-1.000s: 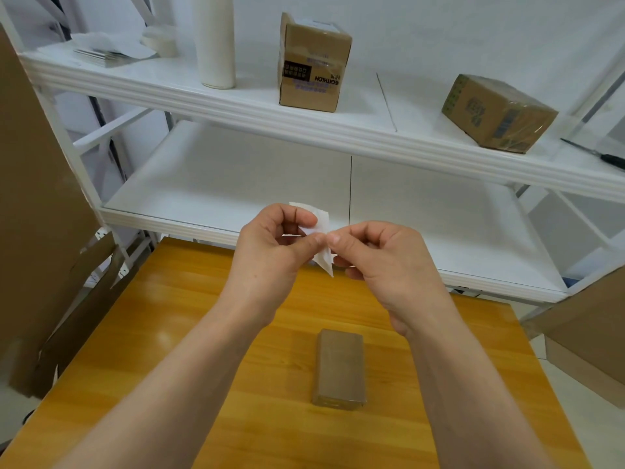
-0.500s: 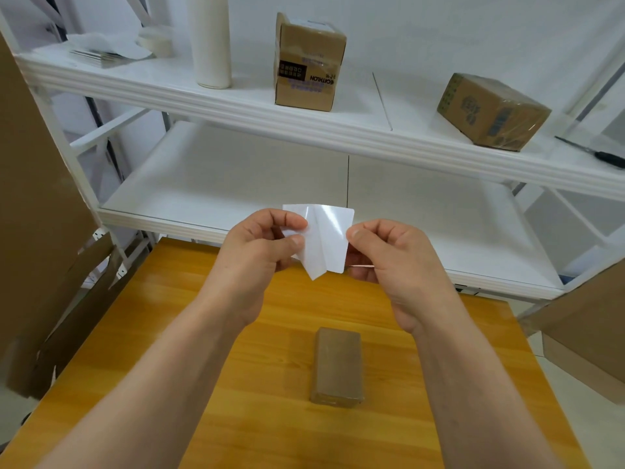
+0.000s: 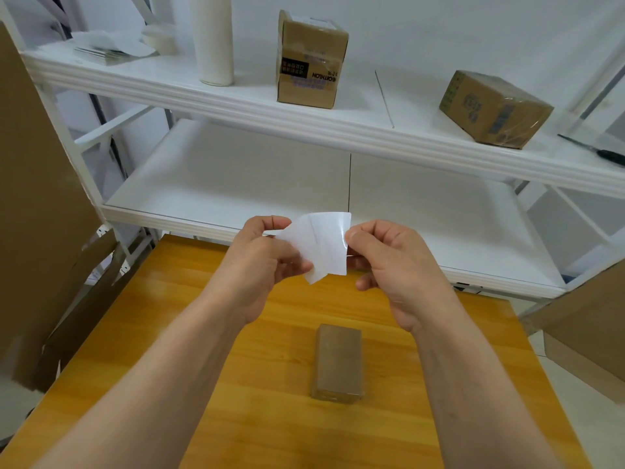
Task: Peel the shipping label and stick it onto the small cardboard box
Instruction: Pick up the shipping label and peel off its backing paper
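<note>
White metal shelving (image 3: 236,106) with two tiers stands against a pale wall, and in front of it lies an orange-yellow wooden table (image 3: 270,418) with visible grain. Large brown cardboard sheets lean at both sides, one on the left (image 3: 33,198) and one on the right (image 3: 588,333).

Three cardboard boxes are in view. One small brown cardboard box (image 3: 339,362), narrow and oblong, lies flat near the middle of the table with its short end toward the camera. The other two sit on the upper tier: an upright printed carton (image 3: 311,62) near the centre and a tape-wrapped carton (image 3: 495,110) turned at an angle to the right. That tier also holds one tall white cylinder (image 3: 214,38), one stack of papers (image 3: 108,49) at the far left, and one dark-handled screwdriver (image 3: 595,150) at the right edge.

One glossy white shipping label (image 3: 324,245) is held in the air above the table's far end, well apart from the small box and beyond it. It shows two overlapping white layers fanned apart at the bottom; which one is the backing cannot be told.

Both bare forearms reach forward from the lower corners. The left hand (image 3: 260,265) pinches the label's left side with curled fingers and thumb. The right hand (image 3: 399,262) pinches the right edge, thumb on the front face.
</note>
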Available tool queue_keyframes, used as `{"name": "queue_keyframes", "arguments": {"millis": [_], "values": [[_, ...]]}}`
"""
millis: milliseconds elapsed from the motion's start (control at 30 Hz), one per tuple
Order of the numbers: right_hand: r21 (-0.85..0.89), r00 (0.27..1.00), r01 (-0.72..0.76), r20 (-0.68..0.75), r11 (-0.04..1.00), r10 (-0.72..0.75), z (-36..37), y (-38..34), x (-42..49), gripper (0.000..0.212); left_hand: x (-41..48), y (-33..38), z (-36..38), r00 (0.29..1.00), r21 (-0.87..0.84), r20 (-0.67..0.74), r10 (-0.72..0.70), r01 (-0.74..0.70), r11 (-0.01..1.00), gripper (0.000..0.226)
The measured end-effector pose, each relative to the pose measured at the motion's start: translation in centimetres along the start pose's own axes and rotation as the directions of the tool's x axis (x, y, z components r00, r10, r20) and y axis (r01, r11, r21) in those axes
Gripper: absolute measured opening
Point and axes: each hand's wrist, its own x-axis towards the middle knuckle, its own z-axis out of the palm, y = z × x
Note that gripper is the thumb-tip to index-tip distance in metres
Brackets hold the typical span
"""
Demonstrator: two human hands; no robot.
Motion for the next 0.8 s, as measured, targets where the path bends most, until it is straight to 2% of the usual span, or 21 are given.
{"name": "queue_keyframes", "arguments": {"millis": [100, 267, 433, 667, 800], "values": [[-0.035, 1.000, 0.011, 0.009, 0.999, -0.011, 0.0, 0.1, -0.1, 0.012, 0.1, -0.2, 0.2, 0.999, 0.023, 0.042, -0.003, 0.002, 1.000, 0.034], [-0.018, 1.000, 0.009, 0.014, 1.000, -0.009, -0.3, 0.1, -0.3, 0.011, 0.3, -0.9, -0.3, 1.000, 0.154, 0.013, 0.014, -0.015, 0.988, 0.016], [-0.045, 1.000, -0.024, 0.006, 0.999, 0.024, -0.5, 0.8, 0.0, 0.012, 0.5, -0.7, -0.9, 1.000, 0.195, -0.008, -0.014, 0.015, 0.981, 0.008], [-0.088, 1.000, -0.018, 0.007, 0.996, 0.018, -0.5, 1.2, 0.2, 0.013, 0.9, -0.8, -1.2, 0.998, 0.169, -0.017, -0.055, 0.057, 0.984, 0.015], [-0.148, 1.000, -0.011, 0.010, 0.989, 0.013, -0.5, 1.4, 0.4, 0.013, 0.8, -0.9, -0.8, 0.996, 0.139, 0.024, -0.081, 0.077, 0.987, 0.017]]}}
